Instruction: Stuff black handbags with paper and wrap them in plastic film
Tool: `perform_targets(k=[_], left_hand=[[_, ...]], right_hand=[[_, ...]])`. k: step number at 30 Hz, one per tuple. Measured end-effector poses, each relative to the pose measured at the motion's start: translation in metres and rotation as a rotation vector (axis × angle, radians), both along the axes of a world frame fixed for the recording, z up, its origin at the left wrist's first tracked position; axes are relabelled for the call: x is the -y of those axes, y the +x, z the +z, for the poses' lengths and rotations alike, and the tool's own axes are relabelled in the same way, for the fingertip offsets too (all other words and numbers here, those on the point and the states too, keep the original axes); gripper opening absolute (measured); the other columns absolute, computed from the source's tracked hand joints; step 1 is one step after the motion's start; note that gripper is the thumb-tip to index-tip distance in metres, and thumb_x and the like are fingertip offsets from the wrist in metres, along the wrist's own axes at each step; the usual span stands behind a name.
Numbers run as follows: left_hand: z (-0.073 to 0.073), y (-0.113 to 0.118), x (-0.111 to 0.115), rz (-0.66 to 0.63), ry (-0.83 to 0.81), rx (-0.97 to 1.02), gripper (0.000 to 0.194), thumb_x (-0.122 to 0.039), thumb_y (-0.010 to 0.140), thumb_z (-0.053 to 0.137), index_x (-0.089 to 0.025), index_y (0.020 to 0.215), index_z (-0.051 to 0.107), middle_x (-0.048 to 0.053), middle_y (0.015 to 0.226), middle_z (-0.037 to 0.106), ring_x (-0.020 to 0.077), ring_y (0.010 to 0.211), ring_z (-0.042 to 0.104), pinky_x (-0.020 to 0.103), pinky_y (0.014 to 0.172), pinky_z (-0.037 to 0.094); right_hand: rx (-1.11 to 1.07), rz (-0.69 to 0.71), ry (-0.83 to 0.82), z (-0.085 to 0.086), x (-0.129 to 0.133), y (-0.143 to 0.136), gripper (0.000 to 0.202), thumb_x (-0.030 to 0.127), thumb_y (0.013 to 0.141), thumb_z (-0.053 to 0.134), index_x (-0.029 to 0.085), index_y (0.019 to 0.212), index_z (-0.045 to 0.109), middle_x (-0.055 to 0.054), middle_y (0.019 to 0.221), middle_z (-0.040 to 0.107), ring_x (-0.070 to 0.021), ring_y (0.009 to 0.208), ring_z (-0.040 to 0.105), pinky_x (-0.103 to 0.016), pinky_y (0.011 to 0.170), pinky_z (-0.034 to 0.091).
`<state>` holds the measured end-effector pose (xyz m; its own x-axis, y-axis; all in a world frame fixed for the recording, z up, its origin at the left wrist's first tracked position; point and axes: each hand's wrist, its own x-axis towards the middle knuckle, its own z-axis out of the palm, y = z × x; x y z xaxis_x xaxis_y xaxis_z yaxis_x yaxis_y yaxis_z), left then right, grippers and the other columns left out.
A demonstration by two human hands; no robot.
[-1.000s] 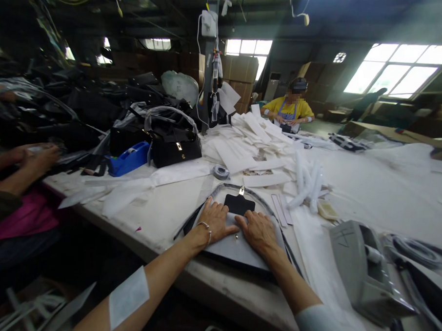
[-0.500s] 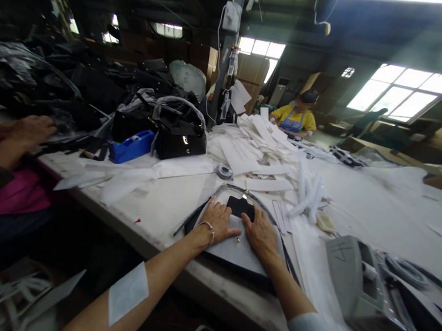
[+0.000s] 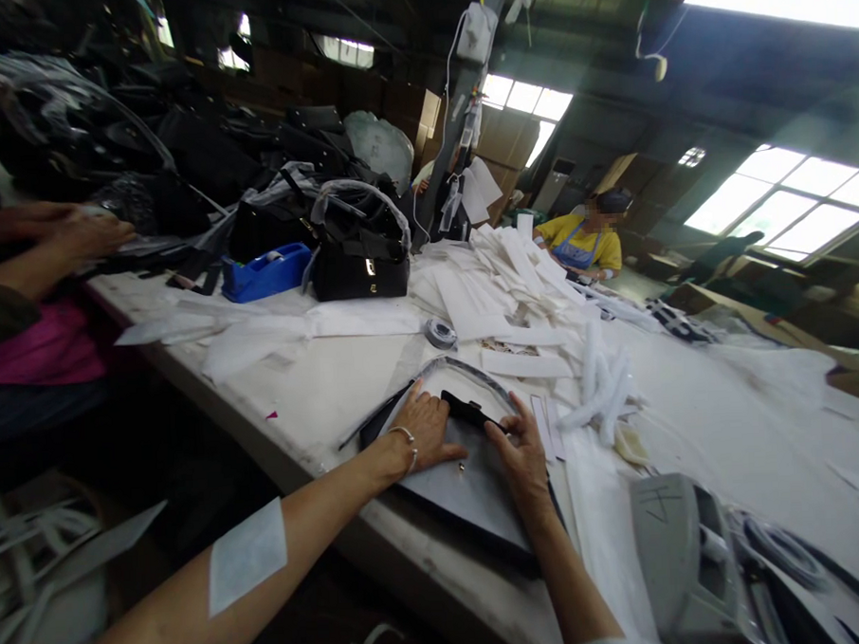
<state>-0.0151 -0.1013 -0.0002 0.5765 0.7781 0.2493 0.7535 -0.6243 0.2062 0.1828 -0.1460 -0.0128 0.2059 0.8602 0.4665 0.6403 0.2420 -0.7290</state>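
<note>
Tips up the small black flap [image 3: 468, 410], laid flat in the earlier frame, with the right grip [image 3: 525, 455] now drawn in around its right end. Pinches that end between thumb and fingers. Keeps the left grip [image 3: 424, 431] open and palm down, fingers reaching to the left end of the flap, thumb pointing toward the right grip. Rests the left palm on the black bag with a pale grey covering [image 3: 455, 496], lying flat under both grips at the near edge of the white bench [image 3: 318, 384]. Shows a small gold-coloured stud [image 3: 461, 467] just beside the left thumb, between the grips. Curves a plastic-wrapped dark strap [image 3: 467, 366] around beyond both.

Farther out, straight past the left grip, has a grey roll of tape [image 3: 440, 334]; beyond it, to the left, an upright black handbag with a gold-coloured clasp [image 3: 361, 273], just beside a blue tape dispenser [image 3: 266, 272]. Past the right grip, holds a loose heap of white strips [image 3: 499, 281] and, farther still, a person in a yellow top [image 3: 586, 244]. To the right of the right grip, nearer the wearer, stands a bulky grey dispenser [image 3: 685, 548].
</note>
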Motion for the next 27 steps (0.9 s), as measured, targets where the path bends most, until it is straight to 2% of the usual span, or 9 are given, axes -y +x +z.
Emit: perform_targets(k=[2, 4, 8, 10, 13, 16, 18, 22, 27], left_hand=[[0.001, -0.003, 0.000, -0.017, -0.025, 0.018, 0.065, -0.068, 0.079, 0.060, -0.008, 0.102, 0.065, 0.018, 0.098, 0.069, 0.0336, 0.103, 0.062, 0.055, 0.113, 0.024], [0.002, -0.007, 0.000, -0.033, -0.043, 0.033, 0.054, -0.058, 0.082, 0.063, -0.009, 0.103, 0.066, 0.017, 0.103, 0.069, 0.0324, 0.108, 0.061, 0.053, 0.114, 0.024], [0.002, -0.018, -0.002, -0.027, -0.082, 0.070, 0.034, -0.036, 0.085, 0.062, -0.013, 0.110, 0.064, 0.016, 0.129, 0.061, 0.0314, 0.130, 0.048, 0.056, 0.116, 0.021], [0.002, -0.021, -0.003, 0.009, -0.103, 0.097, 0.033, -0.027, 0.084, 0.060, -0.013, 0.114, 0.061, 0.016, 0.136, 0.056, 0.0310, 0.136, 0.042, 0.055, 0.116, 0.025], [0.001, -0.023, -0.004, 0.089, -0.115, 0.143, 0.035, -0.018, 0.082, 0.057, -0.013, 0.117, 0.058, 0.016, 0.137, 0.054, 0.0296, 0.139, 0.038, 0.050, 0.115, 0.031], [-0.003, -0.022, -0.002, 0.122, -0.105, 0.174, 0.036, -0.012, 0.084, 0.049, -0.014, 0.120, 0.055, 0.015, 0.139, 0.052, 0.0277, 0.141, 0.035, 0.049, 0.117, 0.029], [-0.006, -0.022, 0.000, 0.115, -0.093, 0.184, 0.038, -0.009, 0.085, 0.046, -0.014, 0.122, 0.053, 0.013, 0.140, 0.052, 0.0264, 0.142, 0.033, 0.049, 0.118, 0.026], [-0.011, -0.021, 0.000, 0.114, -0.079, 0.197, 0.038, -0.008, 0.086, 0.043, -0.014, 0.122, 0.053, 0.012, 0.139, 0.053, 0.0257, 0.142, 0.033, 0.048, 0.119, 0.024], [-0.011, -0.019, -0.002, 0.133, -0.084, 0.202, 0.038, -0.005, 0.086, 0.041, -0.014, 0.120, 0.055, 0.011, 0.138, 0.055, 0.0255, 0.141, 0.036, 0.049, 0.118, 0.026]], right_hand=[[0.076, 0.088, 0.013, 0.005, 0.006, -0.002, 0.034, 0.036, 0.086, 0.061, 0.023, 0.117, 0.065, -0.002, 0.086, 0.064, -0.0187, 0.081, 0.061, -0.036, 0.082, 0.050], [0.157, 0.137, 0.035, 0.009, 0.011, -0.006, 0.018, 0.029, 0.086, 0.058, 0.024, 0.098, 0.070, -0.004, 0.089, 0.065, -0.0202, 0.087, 0.062, -0.036, 0.084, 0.050], [0.223, 0.183, 0.094, 0.007, 0.018, -0.011, 0.019, 0.013, 0.077, 0.052, 0.023, 0.087, 0.064, -0.006, 0.105, 0.068, -0.0238, 0.107, 0.062, -0.043, 0.099, 0.047], [0.228, 0.224, 0.093, 0.005, 0.021, -0.011, 0.025, 0.010, 0.074, 0.048, 0.024, 0.090, 0.062, -0.005, 0.107, 0.070, -0.0242, 0.112, 0.062, -0.046, 0.103, 0.046], [0.253, 0.293, 0.051, 0.008, 0.026, -0.010, 0.041, 0.006, 0.074, 0.045, 0.024, 0.105, 0.063, -0.005, 0.106, 0.069, -0.0221, 0.107, 0.064, -0.041, 0.098, 0.051], [0.371, 0.367, -0.026, 0.016, 0.032, -0.011, 0.062, 0.000, 0.073, 0.043, 0.028, 0.125, 0.060, -0.005, 0.109, 0.066, -0.0193, 0.104, 0.063, -0.036, 0.093, 0.052], [0.451, 0.382, -0.056, 0.020, 0.034, -0.013, 0.066, -0.002, 0.074, 0.042, 0.031, 0.127, 0.061, -0.005, 0.111, 0.063, -0.0188, 0.105, 0.062, -0.035, 0.093, 0.052], [0.513, 0.375, -0.053, 0.023, 0.035, -0.014, 0.045, 0.005, 0.083, 0.050, 0.029, 0.118, 0.066, -0.007, 0.122, 0.060, -0.0225, 0.113, 0.058, -0.040, 0.097, 0.052], [0.494, 0.471, 0.008, 0.025, 0.036, -0.014, 0.031, 0.016, 0.093, 0.054, 0.027, 0.119, 0.066, -0.008, 0.119, 0.065, -0.0224, 0.115, 0.059, -0.041, 0.098, 0.053]])
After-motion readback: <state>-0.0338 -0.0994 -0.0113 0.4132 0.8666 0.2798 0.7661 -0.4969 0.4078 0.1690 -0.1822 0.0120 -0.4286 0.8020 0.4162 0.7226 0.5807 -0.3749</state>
